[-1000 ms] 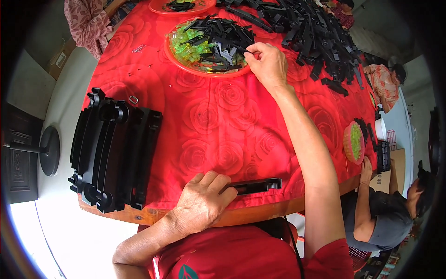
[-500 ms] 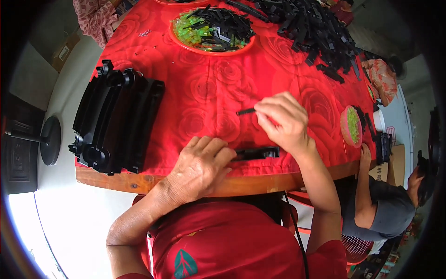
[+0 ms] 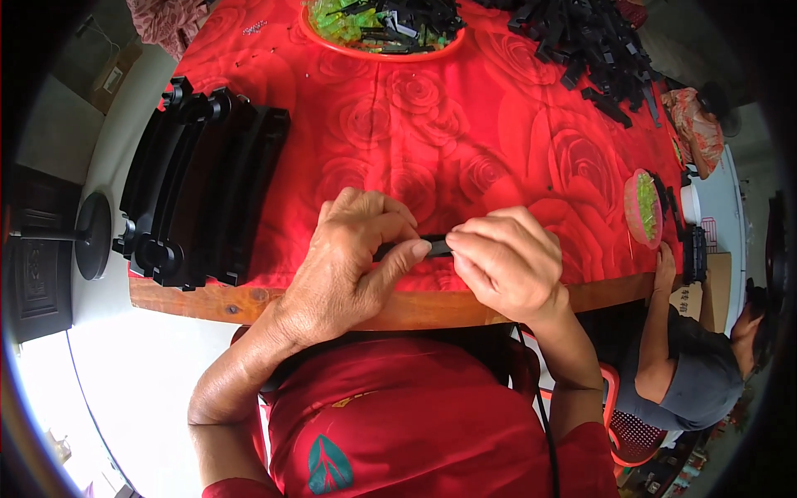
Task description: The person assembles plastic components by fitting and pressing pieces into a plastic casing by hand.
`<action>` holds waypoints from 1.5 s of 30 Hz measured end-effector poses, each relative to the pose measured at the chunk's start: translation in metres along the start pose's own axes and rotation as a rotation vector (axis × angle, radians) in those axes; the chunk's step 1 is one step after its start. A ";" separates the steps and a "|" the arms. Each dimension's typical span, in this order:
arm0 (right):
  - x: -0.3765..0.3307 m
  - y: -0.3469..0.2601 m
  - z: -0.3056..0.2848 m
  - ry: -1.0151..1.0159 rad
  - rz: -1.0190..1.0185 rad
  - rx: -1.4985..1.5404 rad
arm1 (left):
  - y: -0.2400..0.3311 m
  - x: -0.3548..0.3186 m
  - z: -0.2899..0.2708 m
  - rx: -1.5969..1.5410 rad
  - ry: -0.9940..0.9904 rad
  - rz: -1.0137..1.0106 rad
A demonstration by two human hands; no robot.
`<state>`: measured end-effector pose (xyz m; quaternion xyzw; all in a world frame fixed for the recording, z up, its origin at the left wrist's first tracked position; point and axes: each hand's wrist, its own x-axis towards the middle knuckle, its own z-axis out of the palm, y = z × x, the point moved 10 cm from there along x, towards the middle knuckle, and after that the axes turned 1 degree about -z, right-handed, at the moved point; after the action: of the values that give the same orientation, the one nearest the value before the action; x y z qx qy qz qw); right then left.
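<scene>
At the left, a stack of long black mouldings (image 3: 199, 187) stands on the red cloth (image 3: 398, 158), running away from the table's wooden edge (image 3: 249, 305); where one moulding ends and the next begins is lost in dark shadow. Right of it, the left hand (image 3: 349, 245) is curled, fingers bent over and hiding much of the black part (image 3: 437, 247), its thumb pressed along it. Beyond, a red basin (image 3: 378, 55) of green and black pieces is cut off by the upper edge.

The black part lies between the two hands, close above the cloth near the table edge. Its long axis runs left to right, roughly along that edge, with a paler face showing between the fingertips. Both ends are covered, so which end is which, and whether this is one piece or two, I cannot tell. The right hand (image 3: 508, 261) pinches its right end, thumb and fingers drawn together.

Farther right, a heap of black parts (image 3: 594, 58) is cropped at the top, and a pink basket (image 3: 633, 212) sits near the cloth's edge.
</scene>
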<state>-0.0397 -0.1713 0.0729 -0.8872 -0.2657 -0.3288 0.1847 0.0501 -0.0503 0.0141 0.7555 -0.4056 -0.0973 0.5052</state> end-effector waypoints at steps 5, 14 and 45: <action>-0.009 0.032 0.013 -0.173 0.447 0.475 | 0.006 0.002 -0.003 0.069 -0.013 0.066; -0.060 0.065 0.024 -0.217 0.804 0.586 | -0.021 -0.013 0.001 0.326 -0.157 0.009; -0.017 0.042 0.042 -0.510 0.760 0.190 | -0.026 -0.027 0.010 0.271 -0.099 0.013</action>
<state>-0.0051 -0.1893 0.0247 -0.9533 0.0121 0.0164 0.3012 0.0408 -0.0341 -0.0200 0.8083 -0.4445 -0.0754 0.3786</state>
